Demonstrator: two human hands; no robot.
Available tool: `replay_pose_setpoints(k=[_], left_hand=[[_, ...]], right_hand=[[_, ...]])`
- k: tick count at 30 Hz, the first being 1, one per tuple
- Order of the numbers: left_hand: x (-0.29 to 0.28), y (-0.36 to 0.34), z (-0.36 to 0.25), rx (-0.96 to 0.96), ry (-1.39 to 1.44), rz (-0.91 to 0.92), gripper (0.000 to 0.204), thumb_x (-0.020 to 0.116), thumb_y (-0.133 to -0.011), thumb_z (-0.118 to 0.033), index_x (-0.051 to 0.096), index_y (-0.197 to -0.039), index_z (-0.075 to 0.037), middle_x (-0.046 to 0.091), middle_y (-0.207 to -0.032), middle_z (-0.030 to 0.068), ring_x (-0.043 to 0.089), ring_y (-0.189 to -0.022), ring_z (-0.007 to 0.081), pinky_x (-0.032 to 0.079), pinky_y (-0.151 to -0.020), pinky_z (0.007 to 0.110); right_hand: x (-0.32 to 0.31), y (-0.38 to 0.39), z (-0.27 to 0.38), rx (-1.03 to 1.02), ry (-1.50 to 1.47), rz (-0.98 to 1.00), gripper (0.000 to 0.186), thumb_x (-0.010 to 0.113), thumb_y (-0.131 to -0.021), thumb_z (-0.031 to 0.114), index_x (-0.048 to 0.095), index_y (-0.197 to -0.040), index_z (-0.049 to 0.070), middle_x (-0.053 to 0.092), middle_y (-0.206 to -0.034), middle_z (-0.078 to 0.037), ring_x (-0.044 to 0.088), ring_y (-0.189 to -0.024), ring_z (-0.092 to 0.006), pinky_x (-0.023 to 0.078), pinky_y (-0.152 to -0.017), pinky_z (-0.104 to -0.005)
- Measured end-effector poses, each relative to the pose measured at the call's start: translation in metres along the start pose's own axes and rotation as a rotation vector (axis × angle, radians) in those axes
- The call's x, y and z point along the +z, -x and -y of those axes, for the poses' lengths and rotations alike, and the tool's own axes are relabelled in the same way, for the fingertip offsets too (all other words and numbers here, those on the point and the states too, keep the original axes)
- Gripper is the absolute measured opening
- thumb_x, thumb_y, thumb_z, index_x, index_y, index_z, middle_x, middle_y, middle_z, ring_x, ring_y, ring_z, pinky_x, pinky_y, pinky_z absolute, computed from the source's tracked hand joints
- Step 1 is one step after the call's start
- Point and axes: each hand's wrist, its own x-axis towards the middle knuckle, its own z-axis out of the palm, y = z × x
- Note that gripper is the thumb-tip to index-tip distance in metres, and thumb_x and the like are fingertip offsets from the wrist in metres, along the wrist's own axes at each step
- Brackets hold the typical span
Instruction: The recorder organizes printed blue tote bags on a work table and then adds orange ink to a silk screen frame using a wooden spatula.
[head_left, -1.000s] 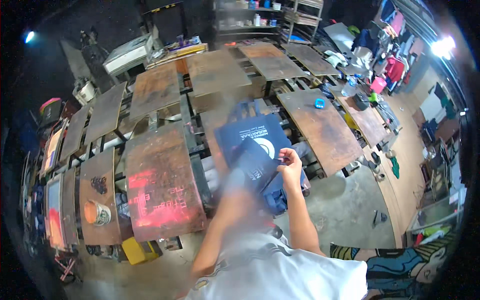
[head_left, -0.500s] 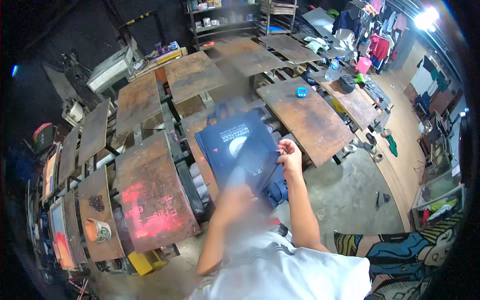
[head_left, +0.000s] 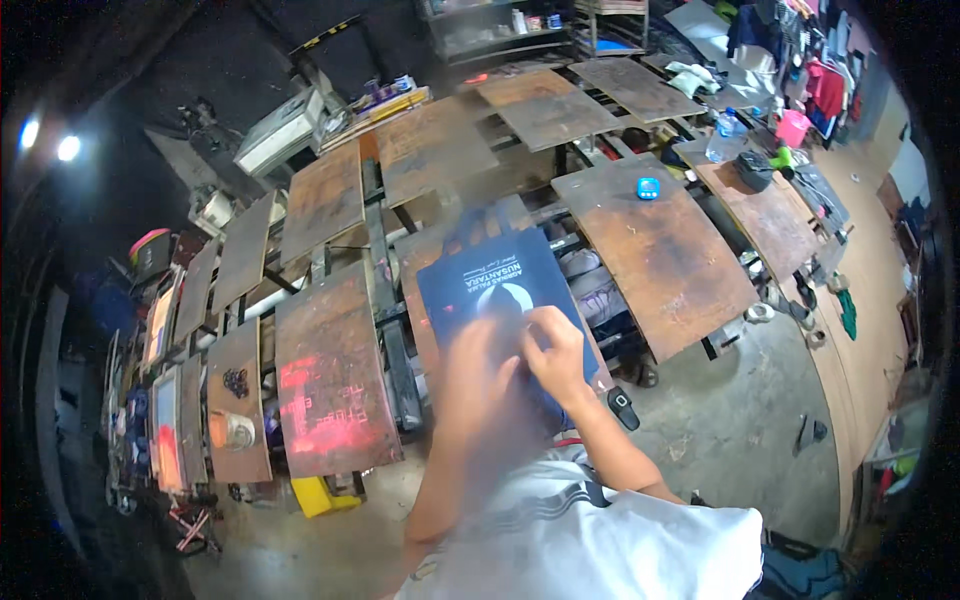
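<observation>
A navy tote bag point(head_left: 528, 268) with handles and a white printed emblem lies on a rusty board point(head_left: 410, 250) in the centre. My left hand point(head_left: 475, 355) is over the bag's lower half, smeared by blur, so I cannot make out what its fingers hold. Just right of it, my right hand point(head_left: 550, 345) has its fingers curled together over the bag; what is in them is hidden. A hazy smudge covers part of the middle of the view.
Rusty boards on a metal frame surround the bag. A blue small device point(head_left: 648, 188), a water bottle point(head_left: 722, 140) and a black bundle point(head_left: 752, 172) sit right. An orange tub point(head_left: 228, 430) sits left. Footwear point(head_left: 800, 305) lies on the right-hand floor; shelves point(head_left: 500, 30) stand behind.
My right hand has moved left from the bag's edge onto its middle, beside my left hand. The dark lower portion of bag fabric has shifted, and the upper bag now lies flatter. The view has shifted too.
</observation>
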Motion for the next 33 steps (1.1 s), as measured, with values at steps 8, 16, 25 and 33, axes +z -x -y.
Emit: replay_pose_setpoints(k=[8,16,25,33], left_hand=[[0.046,-0.012,-0.018,0.05,-0.094,-0.236,0.025,0.066,-0.078,0.007,0.069,-0.102,0.002,0.069,-0.103,0.0155,0.067,-0.097,0.0304,0.052,-0.088,0.037],[0.082,-0.016,-0.034,0.121,-0.258,-0.189,0.017,0.068,-0.078,0.002,0.071,-0.095,-0.002,0.072,-0.092,0.0126,0.068,-0.085,0.0286,0.051,-0.075,0.035],[0.115,-0.014,-0.034,-0.254,0.066,-0.215,0.006,0.067,-0.082,-0.001,0.07,-0.087,0.002,0.068,-0.073,0.0096,0.061,-0.064,0.0123,0.046,-0.062,0.025],[0.114,-0.02,-0.038,-0.447,0.351,-0.25,0.008,0.066,-0.087,-0.002,0.068,-0.088,0.005,0.065,-0.073,0.0011,0.053,-0.068,0.0035,0.042,-0.062,0.02]], right_hand=[[-0.036,-0.017,-0.012,-0.178,-0.021,0.166,0.015,0.07,-0.078,0.002,0.066,-0.093,0.001,0.065,-0.088,-0.013,0.065,-0.08,-0.0316,0.053,-0.069,-0.0378],[-0.069,-0.027,-0.047,-0.096,-0.153,0.293,0.012,0.065,-0.081,0.001,0.065,-0.092,-0.001,0.064,-0.088,-0.015,0.064,-0.08,-0.0329,0.052,-0.073,-0.0379],[-0.078,-0.024,-0.092,0.38,-0.549,0.549,0.011,0.058,-0.087,0.005,0.062,-0.091,-0.004,0.059,-0.081,-0.007,0.057,-0.078,-0.0133,0.044,-0.07,-0.0261],[-0.071,-0.027,-0.088,0.573,-0.778,0.535,0.007,0.059,-0.091,0.005,0.061,-0.092,-0.002,0.057,-0.086,0.004,0.05,-0.079,-0.0042,0.041,-0.071,-0.0207]])
